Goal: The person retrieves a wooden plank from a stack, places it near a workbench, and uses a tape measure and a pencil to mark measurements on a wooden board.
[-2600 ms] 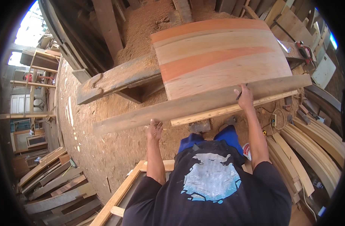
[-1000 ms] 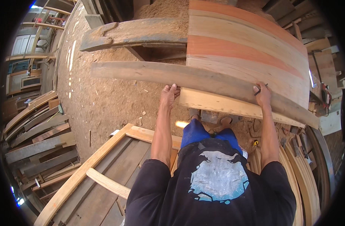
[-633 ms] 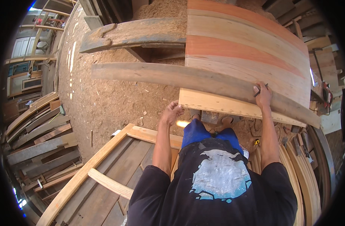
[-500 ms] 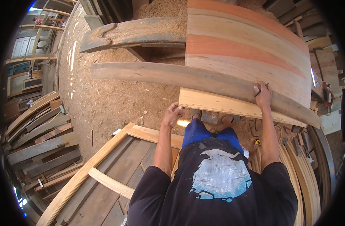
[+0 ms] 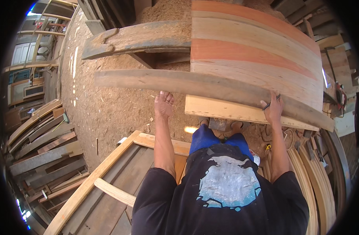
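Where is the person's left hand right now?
In the head view, the left hand sits left of centre, just below the long grey curved plank, beside the pale board's left end.

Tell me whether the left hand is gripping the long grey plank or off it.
Off it: the left hand hangs open just below the long grey plank, fingers spread.

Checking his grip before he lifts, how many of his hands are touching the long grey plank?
1. The right hand rests on the long grey plank, a pencil between its fingers. The left hand is just below the plank's edge, apparently off it.
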`<state>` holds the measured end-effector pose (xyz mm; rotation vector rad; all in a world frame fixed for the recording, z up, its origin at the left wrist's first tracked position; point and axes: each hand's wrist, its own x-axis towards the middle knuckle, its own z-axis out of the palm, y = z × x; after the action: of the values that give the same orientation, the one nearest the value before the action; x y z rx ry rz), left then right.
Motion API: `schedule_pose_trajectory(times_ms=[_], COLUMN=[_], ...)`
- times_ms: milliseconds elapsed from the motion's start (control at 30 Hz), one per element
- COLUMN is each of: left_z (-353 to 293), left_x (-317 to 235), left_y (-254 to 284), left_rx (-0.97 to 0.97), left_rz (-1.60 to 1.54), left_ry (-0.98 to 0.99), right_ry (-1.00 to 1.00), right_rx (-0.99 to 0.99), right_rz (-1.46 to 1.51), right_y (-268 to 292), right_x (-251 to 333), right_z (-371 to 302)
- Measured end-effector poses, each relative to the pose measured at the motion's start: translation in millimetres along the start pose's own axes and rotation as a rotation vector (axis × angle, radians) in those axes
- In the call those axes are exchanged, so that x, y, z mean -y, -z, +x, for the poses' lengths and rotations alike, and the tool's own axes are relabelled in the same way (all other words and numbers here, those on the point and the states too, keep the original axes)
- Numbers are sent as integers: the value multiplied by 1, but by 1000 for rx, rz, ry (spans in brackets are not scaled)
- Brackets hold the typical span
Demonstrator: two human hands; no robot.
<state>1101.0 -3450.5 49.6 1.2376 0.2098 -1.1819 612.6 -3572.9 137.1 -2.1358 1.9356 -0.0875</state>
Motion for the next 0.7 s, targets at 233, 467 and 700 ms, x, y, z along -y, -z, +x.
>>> schedule_pose_trajectory(times_ms=[233, 467, 700], left_z=[21, 16, 5], left_x=[-9, -6, -33], left_y=[-14, -77, -97], left_rx=[-42, 113, 319], left_rz=[68, 313, 650], left_ry=[-98, -18, 151], right_ry=[-54, -36, -160], right_rx=[51, 16, 90], right_rz=[-73, -133, -43], right_y=[-5, -2, -3], right_x=[-7, -59, -103], right_z=[-33, 3, 28])
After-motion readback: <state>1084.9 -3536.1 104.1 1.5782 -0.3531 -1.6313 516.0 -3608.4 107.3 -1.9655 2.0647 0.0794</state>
